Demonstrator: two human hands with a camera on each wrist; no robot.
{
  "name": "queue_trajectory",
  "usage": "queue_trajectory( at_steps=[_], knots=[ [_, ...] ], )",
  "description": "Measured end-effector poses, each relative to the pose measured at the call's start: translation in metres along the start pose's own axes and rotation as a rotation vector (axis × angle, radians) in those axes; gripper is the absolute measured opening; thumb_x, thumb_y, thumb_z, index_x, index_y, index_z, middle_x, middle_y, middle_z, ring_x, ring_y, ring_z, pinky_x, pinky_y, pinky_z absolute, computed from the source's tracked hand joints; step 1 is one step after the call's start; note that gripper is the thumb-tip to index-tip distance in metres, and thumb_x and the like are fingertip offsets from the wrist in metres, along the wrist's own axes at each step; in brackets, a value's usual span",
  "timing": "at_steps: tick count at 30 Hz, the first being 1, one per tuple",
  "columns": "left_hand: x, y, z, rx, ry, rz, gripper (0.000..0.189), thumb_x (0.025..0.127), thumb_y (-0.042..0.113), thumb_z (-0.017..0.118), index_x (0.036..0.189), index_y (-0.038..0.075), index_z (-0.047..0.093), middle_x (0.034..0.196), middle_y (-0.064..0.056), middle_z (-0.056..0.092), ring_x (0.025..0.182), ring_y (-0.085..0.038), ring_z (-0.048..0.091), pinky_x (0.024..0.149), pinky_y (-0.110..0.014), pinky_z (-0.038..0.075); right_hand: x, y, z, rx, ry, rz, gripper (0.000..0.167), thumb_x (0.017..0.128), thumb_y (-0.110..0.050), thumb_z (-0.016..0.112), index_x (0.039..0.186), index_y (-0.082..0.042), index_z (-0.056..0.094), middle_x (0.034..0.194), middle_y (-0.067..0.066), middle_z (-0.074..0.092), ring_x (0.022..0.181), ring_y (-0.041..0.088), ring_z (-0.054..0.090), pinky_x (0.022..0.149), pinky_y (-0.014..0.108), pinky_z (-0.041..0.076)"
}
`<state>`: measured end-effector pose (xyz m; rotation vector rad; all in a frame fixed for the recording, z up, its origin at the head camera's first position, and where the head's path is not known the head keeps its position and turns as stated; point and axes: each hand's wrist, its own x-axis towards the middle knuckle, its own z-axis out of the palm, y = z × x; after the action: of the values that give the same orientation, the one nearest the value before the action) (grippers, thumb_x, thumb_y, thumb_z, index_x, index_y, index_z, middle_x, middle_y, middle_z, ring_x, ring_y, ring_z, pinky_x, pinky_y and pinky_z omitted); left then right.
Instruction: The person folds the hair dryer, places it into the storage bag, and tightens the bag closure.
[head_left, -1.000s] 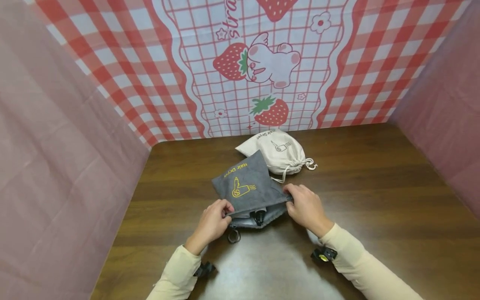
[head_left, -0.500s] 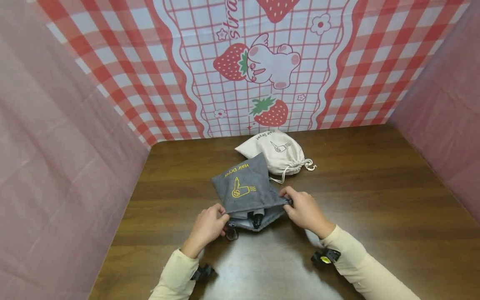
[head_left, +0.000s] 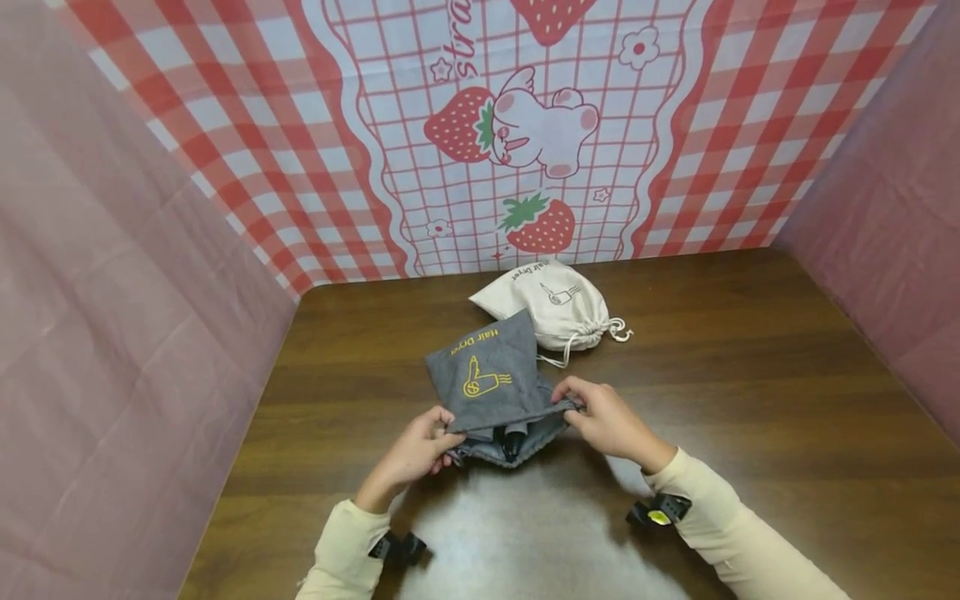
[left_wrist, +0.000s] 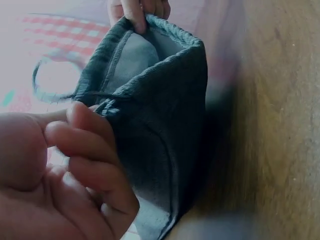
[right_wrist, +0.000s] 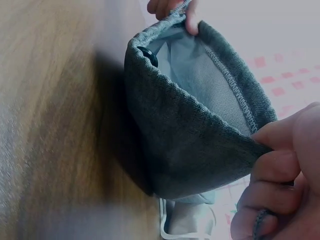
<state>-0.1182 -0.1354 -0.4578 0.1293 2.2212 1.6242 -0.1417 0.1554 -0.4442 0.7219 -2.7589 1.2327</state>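
Observation:
A grey drawstring bag [head_left: 487,387] with yellow "Hair Dryer" lettering lies on the table, its mouth facing me and held apart. My left hand [head_left: 415,450] pinches the left corner of that mouth. At the right corner, my right hand [head_left: 611,423] grips the hem between thumb and fingers. Inside the opening shows a black ribbed part [head_left: 513,445] of an object mostly hidden by the cloth. The left wrist view has a thin drawstring [left_wrist: 97,95] at the hem near the left fingertips. A bit of cord [right_wrist: 259,222] hangs by the right fingers in the right wrist view.
Behind the grey bag sits a full white drawstring bag [head_left: 562,304], tied, also marked "Hair Dryer". A checked strawberry cloth [head_left: 525,125] hangs at the back of the wooden table [head_left: 750,375]. Pink cloth walls [head_left: 127,292] stand on both sides.
Both hands have shifted slightly left, and the grey bag's mouth has come a little nearer. My left fingers have moved under the corner, where the dangling cord loop no longer shows.

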Motion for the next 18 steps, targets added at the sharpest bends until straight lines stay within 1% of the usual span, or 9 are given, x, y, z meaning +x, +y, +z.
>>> queue_trajectory(
  at_steps=[2,4,6,7,9,12,14,16,18],
  knots=[
    [-0.0007,0.0003,-0.0006,0.042,0.014,0.005,0.016,0.090,0.004,0.062,0.095,-0.001,0.049,0.055,0.004,0.053,0.042,-0.005,0.045,0.043,-0.019,0.039,-0.0004,0.0001,-0.0006,-0.001,-0.003,0.005,0.027,0.075,0.007,0.059,0.095,-0.010,0.065,0.058,-0.013,0.028,0.051,-0.001,0.026,0.050,0.021,0.028],
    [-0.0026,0.0016,-0.0004,0.095,0.035,0.004,0.015,0.089,0.006,0.064,0.092,0.000,0.051,0.055,0.001,0.056,0.043,-0.008,0.051,0.044,-0.023,0.043,-0.0008,0.0000,-0.0009,0.002,-0.010,0.010,0.027,0.075,0.007,0.058,0.095,-0.010,0.065,0.058,-0.012,0.028,0.050,-0.001,0.026,0.050,0.020,0.027],
    [-0.0042,0.0031,0.0005,0.117,0.040,-0.016,0.014,0.090,0.008,0.064,0.092,0.000,0.051,0.056,-0.001,0.057,0.044,-0.009,0.057,0.044,-0.028,0.048,-0.0011,0.0000,-0.0007,0.000,-0.014,0.013,0.027,0.076,0.007,0.058,0.095,-0.010,0.065,0.058,-0.012,0.028,0.050,-0.001,0.025,0.049,0.020,0.027],
    [-0.0046,0.0039,0.0010,0.110,0.033,-0.028,0.014,0.091,0.008,0.062,0.092,0.001,0.051,0.056,-0.003,0.056,0.044,-0.009,0.059,0.044,-0.029,0.049,-0.0012,-0.0001,-0.0005,0.000,-0.015,0.014,0.027,0.076,0.006,0.058,0.095,-0.010,0.065,0.058,-0.012,0.028,0.050,-0.001,0.025,0.050,0.021,0.027],
    [-0.0045,0.0048,0.0021,0.052,0.006,-0.055,0.013,0.094,0.008,0.058,0.096,0.001,0.047,0.059,-0.005,0.054,0.044,-0.010,0.061,0.045,-0.029,0.051,-0.0012,-0.0004,0.0001,0.005,-0.014,0.014,0.026,0.076,0.006,0.058,0.095,-0.011,0.065,0.058,-0.012,0.028,0.050,-0.001,0.026,0.050,0.021,0.028],
    [-0.0028,0.0036,0.0031,-0.087,-0.037,-0.090,0.012,0.097,0.007,0.051,0.100,0.002,0.040,0.067,-0.012,0.063,0.044,-0.008,0.060,0.044,-0.023,0.048,-0.0012,-0.0001,0.0015,0.022,-0.021,0.025,0.026,0.076,0.006,0.058,0.095,-0.010,0.065,0.057,-0.012,0.028,0.050,-0.001,0.027,0.050,0.021,0.029],
    [-0.0015,0.0016,0.0032,-0.153,-0.055,-0.098,0.012,0.097,0.006,0.048,0.100,0.003,0.037,0.071,-0.014,0.070,0.042,-0.006,0.057,0.043,-0.019,0.044,-0.0015,0.0003,0.0022,0.032,-0.032,0.034,0.025,0.077,0.005,0.059,0.096,-0.010,0.065,0.057,-0.012,0.029,0.050,-0.001,0.028,0.049,0.021,0.029],
    [-0.0002,-0.0009,0.0029,-0.194,-0.073,-0.088,0.012,0.097,0.005,0.048,0.100,0.004,0.036,0.069,-0.010,0.071,0.040,-0.003,0.052,0.042,-0.018,0.040,-0.0024,0.0015,0.0026,0.041,-0.044,0.042,0.024,0.077,0.005,0.060,0.096,-0.009,0.065,0.057,-0.012,0.030,0.049,-0.001,0.028,0.049,0.021,0.030],
    [0.0007,-0.0032,0.0019,-0.191,-0.086,-0.069,0.013,0.096,0.003,0.050,0.099,0.003,0.038,0.060,-0.001,0.065,0.039,-0.001,0.047,0.041,-0.016,0.037,-0.0025,0.0021,0.0021,0.055,-0.054,0.043,0.021,0.078,0.003,0.062,0.096,-0.008,0.065,0.057,-0.012,0.031,0.049,-0.002,0.030,0.048,0.020,0.031]
  ],
)
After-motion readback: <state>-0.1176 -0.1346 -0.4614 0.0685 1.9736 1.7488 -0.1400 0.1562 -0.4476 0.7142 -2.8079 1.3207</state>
